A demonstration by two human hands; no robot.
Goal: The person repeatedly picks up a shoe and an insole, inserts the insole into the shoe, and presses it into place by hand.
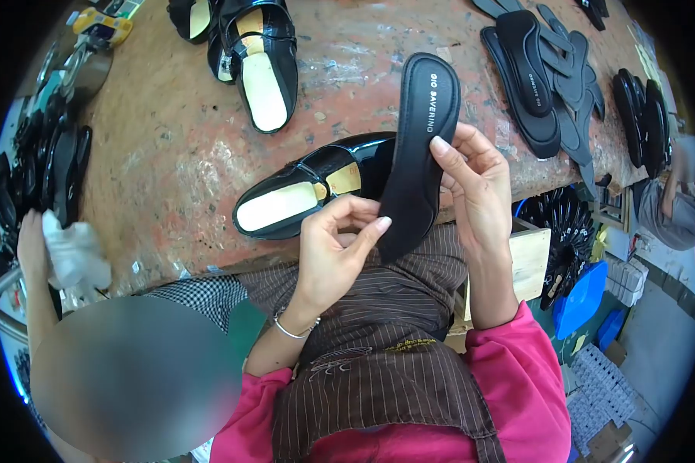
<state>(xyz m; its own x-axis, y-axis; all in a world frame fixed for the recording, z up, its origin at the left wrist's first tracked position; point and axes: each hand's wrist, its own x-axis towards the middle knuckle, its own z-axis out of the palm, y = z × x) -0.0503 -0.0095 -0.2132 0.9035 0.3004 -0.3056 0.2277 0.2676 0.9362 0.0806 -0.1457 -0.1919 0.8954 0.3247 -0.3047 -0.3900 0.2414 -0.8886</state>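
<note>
Black insole [409, 185], 1 pc., is up off the bench in both hands, printed "GIO SAVERINO" nr its top end. Shiny black strap shoes: 1 close by [347, 163], its pale inner showing; at least 2 more at the far edge, incl. the front one [284, 81]. R side: 1 pile of insoles [550, 130], printed one on top, w/ grey flat pcs [571, 77] around it, too overlapped to count; beyond, approx. 2 dark sole-like pcs [642, 116].

Insole stands tilted btw the 2 hands, wide end low. R grip [483, 181] closed on its R edge abt midway up: thumb on the face, fingers behind. L grip [330, 251] pinches the lower L edge, thumb tip in front, fingers partly hidden behind; a small gap shows btw thumb and curled fingers. Close shoe lies just L of the insole and partly behind it.

Bench [170, 162]: reddish-brown top, worn, scuffed, specks all over. L end: black footwear heap [50, 166], count unclear, plus a co-worker's hand [31, 239] nr a white cloth-like item [76, 255]. Room, R: black shiny heap [556, 239] below bench level, 1 blue bin [581, 297] next to it, grey floor [676, 309].
</note>
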